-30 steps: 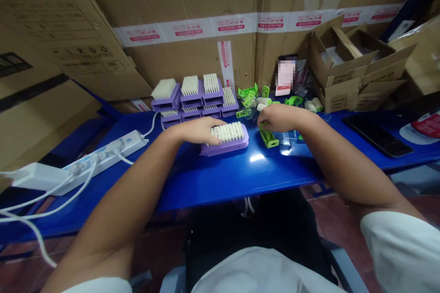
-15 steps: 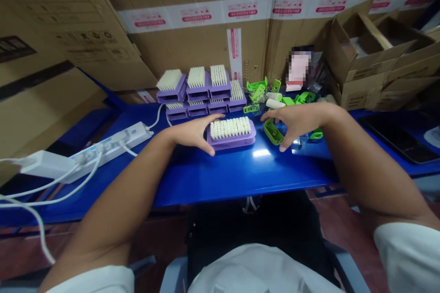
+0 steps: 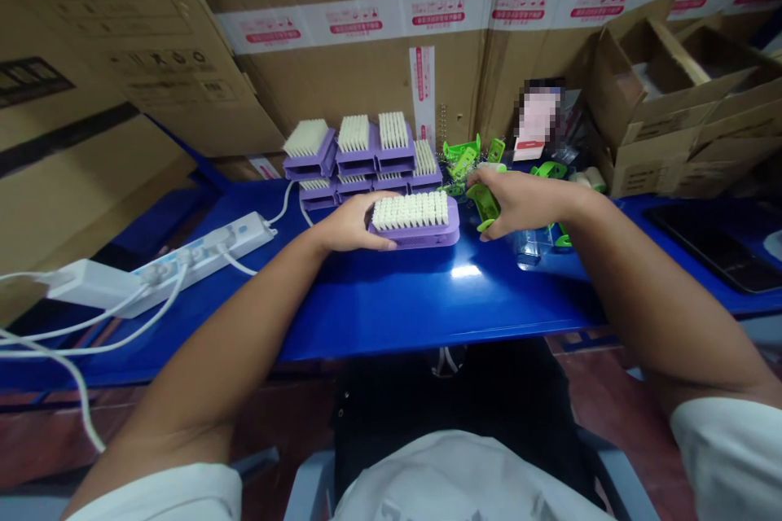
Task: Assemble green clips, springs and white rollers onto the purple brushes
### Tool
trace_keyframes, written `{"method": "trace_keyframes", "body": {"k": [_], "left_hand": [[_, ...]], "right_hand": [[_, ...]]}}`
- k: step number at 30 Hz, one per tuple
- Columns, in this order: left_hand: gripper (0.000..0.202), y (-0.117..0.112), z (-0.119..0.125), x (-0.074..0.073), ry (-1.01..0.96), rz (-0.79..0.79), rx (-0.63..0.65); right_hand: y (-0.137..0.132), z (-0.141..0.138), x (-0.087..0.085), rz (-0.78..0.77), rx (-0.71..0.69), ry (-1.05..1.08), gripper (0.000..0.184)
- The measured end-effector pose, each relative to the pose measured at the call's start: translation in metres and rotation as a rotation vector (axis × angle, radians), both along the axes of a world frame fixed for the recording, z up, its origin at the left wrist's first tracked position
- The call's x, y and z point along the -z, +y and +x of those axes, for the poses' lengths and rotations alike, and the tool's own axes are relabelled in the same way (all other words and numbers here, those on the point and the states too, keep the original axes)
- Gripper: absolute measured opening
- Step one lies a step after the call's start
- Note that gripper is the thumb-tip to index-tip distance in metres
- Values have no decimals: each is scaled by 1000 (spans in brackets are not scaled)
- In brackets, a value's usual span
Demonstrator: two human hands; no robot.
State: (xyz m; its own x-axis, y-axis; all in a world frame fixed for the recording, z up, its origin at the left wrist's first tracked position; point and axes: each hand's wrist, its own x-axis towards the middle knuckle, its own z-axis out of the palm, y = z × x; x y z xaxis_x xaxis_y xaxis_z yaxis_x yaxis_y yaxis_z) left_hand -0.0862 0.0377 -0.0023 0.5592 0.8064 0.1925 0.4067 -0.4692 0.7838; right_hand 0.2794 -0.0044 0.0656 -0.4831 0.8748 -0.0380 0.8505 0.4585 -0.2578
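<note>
My left hand (image 3: 356,224) is closed around the left end of a purple scrub brush (image 3: 421,238), whose cream bristles face up. To its right, my right hand (image 3: 519,199) grips a green plastic piece (image 3: 484,206) between thumb and fingers; the piece is tilted and partly hidden by the hand. Behind the left hand, several more purple brushes (image 3: 358,161) are stacked in two layers, bristles up. Beyond the right hand lie loose green plastic parts (image 3: 463,153), with thin metal springs among them. A clear plastic piece (image 3: 529,248) rests below the right wrist.
A white power strip (image 3: 195,260) with plugged-in cables lies at the left of the blue table (image 3: 379,309). Cardboard boxes (image 3: 660,110) stand at the back right, near a dark phone-like slab (image 3: 714,244). A large cardboard sheet (image 3: 366,69) backs the table.
My left hand has closed on the brush, which sits slightly higher in view. My right hand has closed on the green piece and shifted it up and tilted it.
</note>
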Motion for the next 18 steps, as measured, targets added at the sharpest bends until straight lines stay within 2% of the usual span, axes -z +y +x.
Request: {"method": "trace_keyframes", "body": {"k": [2,8,11,18], "left_hand": [[97,-1,1,0,-50,0,6],[102,-4,4,0,-139,-35,0],[103,-5,5,2,-192,-77,8],[97,-5,7,7,-210,-88,3]], "right_hand": [[2,-2,4,35,-12,48,97],[7,-9,14,56,-190,201,105],[7,-14,19,48,-179,219,111],[9,-19,26,0,-157,323,106]]}}
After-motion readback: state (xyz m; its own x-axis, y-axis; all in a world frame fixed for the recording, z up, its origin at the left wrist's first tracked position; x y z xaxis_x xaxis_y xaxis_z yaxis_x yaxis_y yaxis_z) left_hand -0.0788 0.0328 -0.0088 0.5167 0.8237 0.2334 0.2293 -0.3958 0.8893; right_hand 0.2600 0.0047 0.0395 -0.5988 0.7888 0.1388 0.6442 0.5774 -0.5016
